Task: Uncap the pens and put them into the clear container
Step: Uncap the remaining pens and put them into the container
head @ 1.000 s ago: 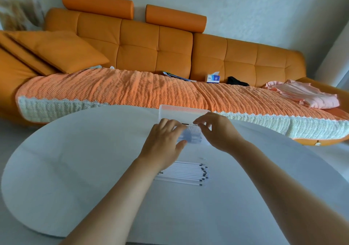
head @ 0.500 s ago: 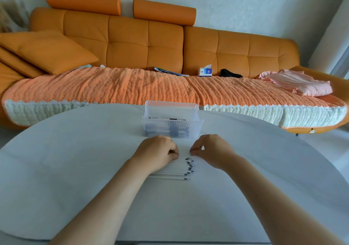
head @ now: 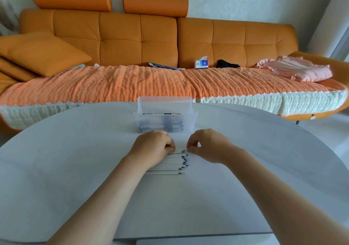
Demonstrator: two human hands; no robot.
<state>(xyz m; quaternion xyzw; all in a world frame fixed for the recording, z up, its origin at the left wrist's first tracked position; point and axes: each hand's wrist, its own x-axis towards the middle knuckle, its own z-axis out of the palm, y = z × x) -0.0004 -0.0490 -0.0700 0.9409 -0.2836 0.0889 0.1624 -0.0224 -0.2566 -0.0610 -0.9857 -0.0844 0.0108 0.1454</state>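
Several thin white pens (head: 170, 166) with dark tips lie side by side in a row on the white table (head: 75, 159), pointing right. My left hand (head: 154, 147) rests over the row's left part, fingers curled on the topmost pen's shaft. My right hand (head: 206, 144) pinches at that pen's dark tip end. Just behind the hands stands the clear ribbed container (head: 165, 117) with dark pen parts lying in its bottom.
An orange sofa (head: 139, 42) with a woven orange throw runs behind the table. On it lie a tissue box (head: 201, 63), a pink cloth (head: 298, 71) and cushions (head: 43, 53). The table's near edge (head: 188, 237) is at the bottom.
Both hands drew back from the clear container to the row of pens. My left hand settled on the top pen and my right hand's fingers closed at its tip.
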